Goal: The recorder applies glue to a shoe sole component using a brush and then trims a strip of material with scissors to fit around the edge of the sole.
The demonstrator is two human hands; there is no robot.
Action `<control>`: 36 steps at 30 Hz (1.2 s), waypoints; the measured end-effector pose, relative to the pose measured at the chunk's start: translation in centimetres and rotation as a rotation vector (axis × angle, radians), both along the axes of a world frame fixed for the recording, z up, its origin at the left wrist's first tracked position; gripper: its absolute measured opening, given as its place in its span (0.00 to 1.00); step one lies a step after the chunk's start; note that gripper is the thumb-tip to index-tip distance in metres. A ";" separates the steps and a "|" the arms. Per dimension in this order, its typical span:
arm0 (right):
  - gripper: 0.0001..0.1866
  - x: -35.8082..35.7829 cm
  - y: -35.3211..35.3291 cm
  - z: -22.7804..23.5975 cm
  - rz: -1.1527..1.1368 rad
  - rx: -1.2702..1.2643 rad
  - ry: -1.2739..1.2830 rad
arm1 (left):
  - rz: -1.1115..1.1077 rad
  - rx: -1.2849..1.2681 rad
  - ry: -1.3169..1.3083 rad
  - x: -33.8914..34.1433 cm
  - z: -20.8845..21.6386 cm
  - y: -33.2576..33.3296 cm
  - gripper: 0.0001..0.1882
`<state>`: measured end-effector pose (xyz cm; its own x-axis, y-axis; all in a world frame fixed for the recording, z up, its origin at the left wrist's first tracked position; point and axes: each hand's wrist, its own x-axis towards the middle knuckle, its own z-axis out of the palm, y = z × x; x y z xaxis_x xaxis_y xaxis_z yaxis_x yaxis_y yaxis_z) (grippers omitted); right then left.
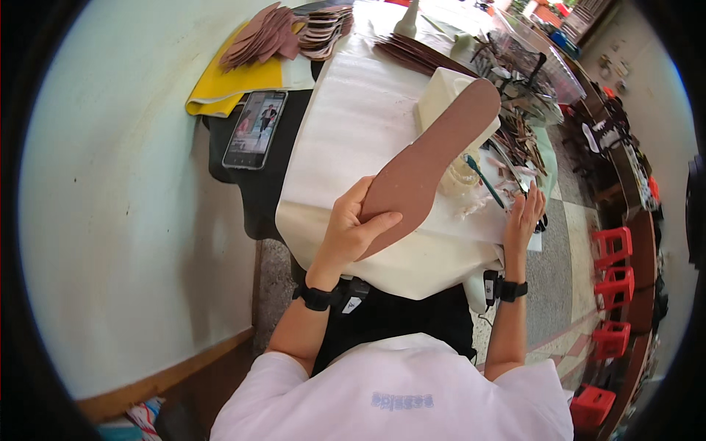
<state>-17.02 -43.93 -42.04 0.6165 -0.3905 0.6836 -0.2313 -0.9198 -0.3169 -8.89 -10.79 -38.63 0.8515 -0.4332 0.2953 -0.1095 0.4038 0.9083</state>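
Observation:
A brown insole (423,173) is held up slantwise over the table by my left hand (347,229), its thumb on the upper face and the fingers mostly behind the edge. My right hand (521,219) is at the table's right edge with its fingers stretched out. Beside those fingers lies a dark-handled tool with a metal blade, perhaps scissors, partly hidden by the hand. A teal-handled stick or brush (485,182) rests across a cream-coloured, crusted container (459,178). Behind the insole stands a white block-like box (435,99), partly covered.
The table (346,110) has a white cover. A phone (256,128) lies at the left, below stacked insole pieces (261,37) on yellow sheet (228,77). Dark strips (423,53) and a bag of scraps (526,73) are at the back. Red stools (612,246) stand far right.

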 end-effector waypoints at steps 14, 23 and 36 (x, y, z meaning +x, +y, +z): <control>0.21 0.4 0.4 0.0 -0.065 0.009 0.019 | -0.088 0.019 0.241 0.1 1.3 -0.2 0.18; 0.22 -0.1 0.9 0.6 -0.067 0.089 -0.089 | 0.027 -0.011 0.215 0.1 0.0 -0.5 0.21; 0.17 -3.6 4.6 1.0 0.264 -0.061 -0.185 | 0.135 -0.193 0.381 -0.4 -0.3 0.2 0.23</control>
<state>-20.62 -39.36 -41.08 0.5543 -0.1885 0.8107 0.0737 -0.9591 -0.2734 -9.25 -10.61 -38.93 0.9604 -0.2784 0.0144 0.1547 0.5752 0.8032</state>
